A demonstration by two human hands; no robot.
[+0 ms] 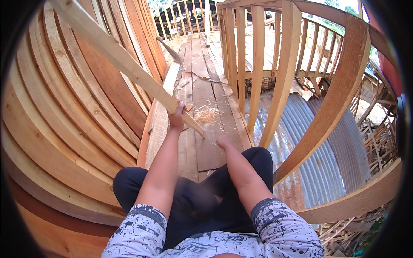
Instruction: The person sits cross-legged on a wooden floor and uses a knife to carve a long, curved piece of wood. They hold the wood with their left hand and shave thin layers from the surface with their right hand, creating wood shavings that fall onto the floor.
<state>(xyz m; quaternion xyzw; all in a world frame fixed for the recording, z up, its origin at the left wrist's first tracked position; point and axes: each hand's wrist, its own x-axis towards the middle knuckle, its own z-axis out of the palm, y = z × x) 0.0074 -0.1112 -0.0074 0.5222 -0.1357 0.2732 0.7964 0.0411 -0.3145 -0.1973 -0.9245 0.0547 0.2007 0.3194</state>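
Observation:
A long, pale wooden strip (pixel 142 78) slants from the upper left down to the plank floor, its lower end near the middle. My left hand (pixel 176 115) is closed round it a little above that end. My right forearm reaches forward over my folded leg, and my right hand (pixel 222 141) is just right of the strip's lower tip, apart from it. The fingers of that hand do not show, so I cannot tell whether they are closed. Just beyond both hands, a small heap of curled wood shavings (pixel 206 115) lies on the floor planks (pixel 211 155).
A wall of stacked boards (pixel 81 107) rises close on my left. On my right runs a wooden railing with upright balusters (pixel 282 73); below it are corrugated metal sheets (pixel 318 159) and scrap wood (pixel 378 133). Another railing (pixel 185 17) crosses the far end.

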